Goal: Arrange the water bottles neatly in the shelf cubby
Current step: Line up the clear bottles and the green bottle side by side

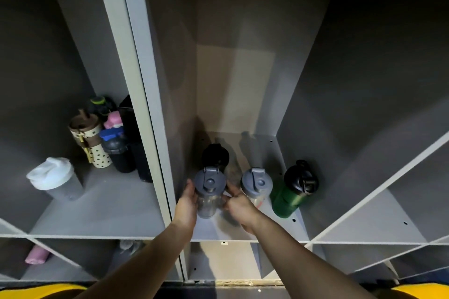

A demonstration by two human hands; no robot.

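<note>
- A grey shelf unit (136, 60) is filling the view, split by upright panels into cubbies; lighting is dim, and a pale back panel (233, 90) is showing behind the middle cubby.
- The middle cubby floor (245, 230) is carrying four bottles: a clear grey-lidded bottle (208, 192) at front left, a black-lidded bottle (215, 156) just behind it, a second grey-lidded bottle (256, 183) beside it, and a green bottle (291, 192) leaning at right.
- The left hand (187, 204) and right hand (239, 204) are clasping the front-left bottle from both sides, fingers wrapped on it.
- The left cubby is holding a white-lidded shaker (54, 177) and a cluster of bottles (107, 136).
- No label is reading legibly.
</note>
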